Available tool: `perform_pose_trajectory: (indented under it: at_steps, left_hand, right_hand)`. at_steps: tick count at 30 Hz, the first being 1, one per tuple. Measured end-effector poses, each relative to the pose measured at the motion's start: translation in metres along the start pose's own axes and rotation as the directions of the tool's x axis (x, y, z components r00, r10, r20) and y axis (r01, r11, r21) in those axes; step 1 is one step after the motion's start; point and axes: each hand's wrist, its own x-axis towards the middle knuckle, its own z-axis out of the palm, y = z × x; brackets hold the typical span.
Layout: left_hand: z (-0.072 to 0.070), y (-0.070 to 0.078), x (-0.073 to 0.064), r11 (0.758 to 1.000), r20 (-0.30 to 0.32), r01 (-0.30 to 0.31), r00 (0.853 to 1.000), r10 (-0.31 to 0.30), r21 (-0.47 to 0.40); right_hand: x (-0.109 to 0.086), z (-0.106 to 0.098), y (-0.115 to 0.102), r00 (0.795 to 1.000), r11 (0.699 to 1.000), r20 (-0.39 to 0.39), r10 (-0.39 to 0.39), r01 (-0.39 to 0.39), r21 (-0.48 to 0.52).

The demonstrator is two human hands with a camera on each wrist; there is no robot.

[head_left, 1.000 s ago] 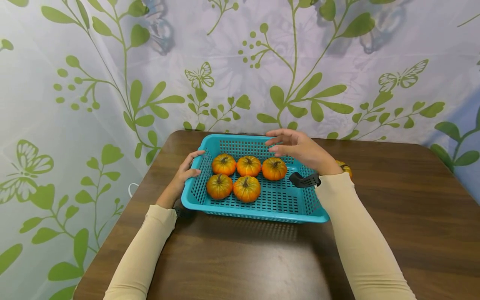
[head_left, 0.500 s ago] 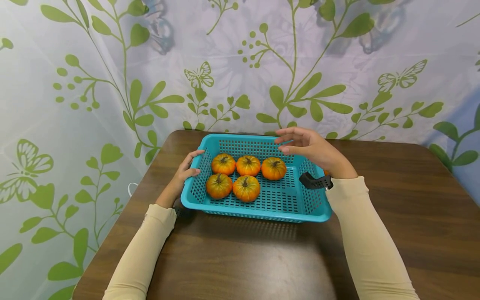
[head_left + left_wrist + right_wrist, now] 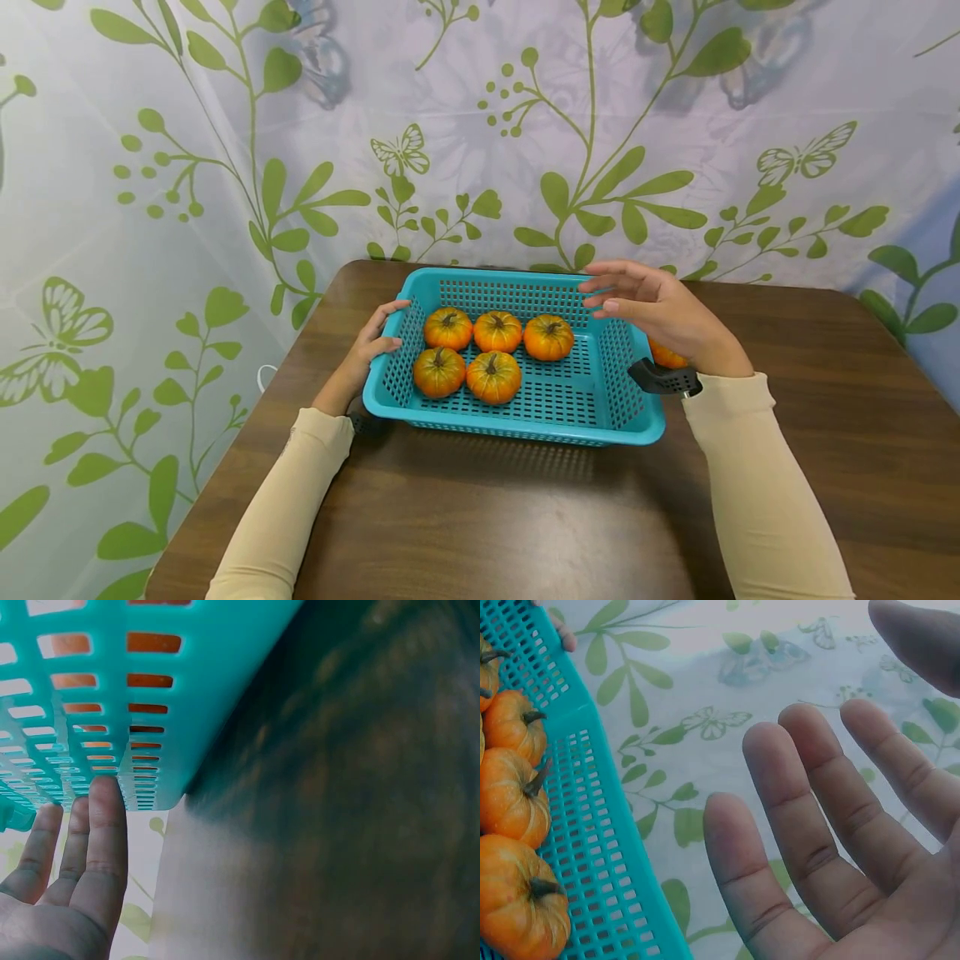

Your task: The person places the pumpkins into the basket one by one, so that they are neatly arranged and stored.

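A turquoise perforated plastic basket (image 3: 510, 429) stands on the table. Inside it, towards the left, lie several small orange pumpkins (image 3: 493, 377) with dark stems. My left hand (image 3: 363, 350) holds the basket's left rim, thumb over the edge; in the left wrist view its fingers (image 3: 105, 847) lie against the outer wall. Above the basket's right end hovers my right hand (image 3: 667, 312), holding nothing, its fingers (image 3: 780, 780) spread and slightly bent in the right wrist view. Another pumpkin (image 3: 666, 356), outside the basket on the right, is partly hidden by the right hand and wrist.
The dark wooden table (image 3: 480, 525) extends in front of the basket and to its right. A pale cloth (image 3: 480, 100) printed with green leaves and butterflies hangs close behind the table. A white cable (image 3: 262, 377) shows at the left edge.
My right hand has moved right, from over the basket's middle right to its right end, with nothing in it. The left hand, basket and pumpkins stay put.
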Motion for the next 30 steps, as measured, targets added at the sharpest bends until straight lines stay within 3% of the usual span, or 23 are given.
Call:
perform_pose_trajectory:
  at_steps: [20, 30]
  left_hand:
    - [0.000, -0.002, 0.000, 0.999, 0.008, -0.021, 1.000, 0.022, -0.033]
    - [0.000, -0.002, 0.002, 0.999, 0.009, -0.024, 1.000, 0.024, -0.031]
  right_hand:
    - [-0.044, -0.033, 0.016, 0.995, 0.986, -0.079, -0.065, 0.076, 0.146]
    - [-0.065, -0.044, 0.031, 0.970, 0.962, -0.213, -0.119, 0.166, 0.219]
